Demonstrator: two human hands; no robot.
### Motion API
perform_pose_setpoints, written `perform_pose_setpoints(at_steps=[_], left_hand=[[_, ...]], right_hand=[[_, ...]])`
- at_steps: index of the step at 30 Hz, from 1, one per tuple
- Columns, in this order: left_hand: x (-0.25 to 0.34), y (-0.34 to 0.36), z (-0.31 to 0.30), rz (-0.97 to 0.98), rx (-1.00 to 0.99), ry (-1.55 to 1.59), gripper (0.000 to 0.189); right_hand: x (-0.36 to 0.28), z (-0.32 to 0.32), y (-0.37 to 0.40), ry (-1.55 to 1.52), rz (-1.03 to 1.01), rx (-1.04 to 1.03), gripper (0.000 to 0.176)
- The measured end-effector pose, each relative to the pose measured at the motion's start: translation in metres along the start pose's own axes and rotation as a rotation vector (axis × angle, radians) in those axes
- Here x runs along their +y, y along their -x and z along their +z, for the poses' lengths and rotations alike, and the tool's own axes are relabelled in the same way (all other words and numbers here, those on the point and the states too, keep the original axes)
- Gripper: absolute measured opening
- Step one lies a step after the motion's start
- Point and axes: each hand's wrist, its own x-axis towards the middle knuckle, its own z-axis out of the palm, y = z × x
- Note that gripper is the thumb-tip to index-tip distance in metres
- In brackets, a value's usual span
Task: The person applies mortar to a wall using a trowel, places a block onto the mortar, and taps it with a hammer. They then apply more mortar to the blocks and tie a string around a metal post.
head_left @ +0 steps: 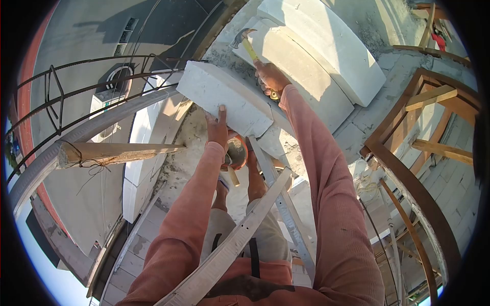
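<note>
My right hand (pixel 273 77) is wrapped round the yellow handle of a claw hammer (pixel 249 45), whose metal head points up and away over the pale blocks. Below and left of it, my left hand (pixel 217 126) lies against the near side of a white block (pixel 224 97), thumb and fingers stretched out. That block sits at a slant on the wall top, close beside a second large block (pixel 301 66). Under my left wrist an orange bucket (pixel 237 153) stands near my feet, its inside partly visible.
A further white block (pixel 326 46) lies beyond. Steel rebar (pixel 61 97) curves along the left, with a timber prop (pixel 117 153) below it. Metal straightedges (pixel 280 199) cross in front of my body. A brown wooden frame (pixel 408 168) stands at right.
</note>
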Motion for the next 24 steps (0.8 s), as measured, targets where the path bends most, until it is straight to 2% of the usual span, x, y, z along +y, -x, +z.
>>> perform_pose_setpoints(at_steps=[1, 4, 7, 8, 10, 12, 17, 18, 20, 22, 24], left_hand=[[0.0, 0.002, 0.003, 0.006, 0.007, 0.0, 0.088], [-0.002, 0.005, 0.004, 0.009, 0.038, -0.017, 0.085], [0.003, 0.002, 0.007, 0.001, 0.035, -0.032, 0.084], [0.006, 0.004, 0.008, -0.006, 0.022, -0.03, 0.084], [0.005, 0.005, 0.004, -0.017, -0.003, -0.023, 0.084], [0.002, -0.001, -0.001, -0.008, -0.034, -0.016, 0.084], [-0.006, -0.005, -0.003, 0.016, 0.012, -0.045, 0.088], [-0.005, -0.006, -0.003, 0.023, 0.025, -0.05, 0.089], [0.001, 0.0, -0.001, -0.024, 0.009, -0.05, 0.09], [0.005, -0.001, -0.001, -0.031, 0.011, -0.066, 0.09], [-0.001, -0.003, -0.003, -0.014, 0.046, -0.1, 0.09]], right_hand=[[0.001, 0.011, -0.008, 0.227, 0.062, -0.068, 0.05], [0.014, 0.025, -0.049, 0.288, 0.139, -0.209, 0.049], [0.005, 0.024, -0.042, 0.428, 0.039, -0.224, 0.05], [0.005, 0.029, -0.039, 0.424, 0.024, -0.19, 0.052], [0.037, 0.035, -0.066, 0.44, -0.177, -0.204, 0.051], [0.033, 0.036, -0.058, 0.403, -0.209, -0.199, 0.051], [-0.004, 0.018, 0.001, 0.257, 0.087, -0.115, 0.049], [-0.005, 0.013, 0.005, 0.414, 0.017, -0.057, 0.058], [0.021, 0.001, 0.008, 0.642, -0.51, 0.167, 0.058], [0.022, -0.006, 0.031, 0.771, -0.78, 0.276, 0.045], [-0.001, 0.004, 0.084, 0.77, -0.809, 0.24, 0.035]])
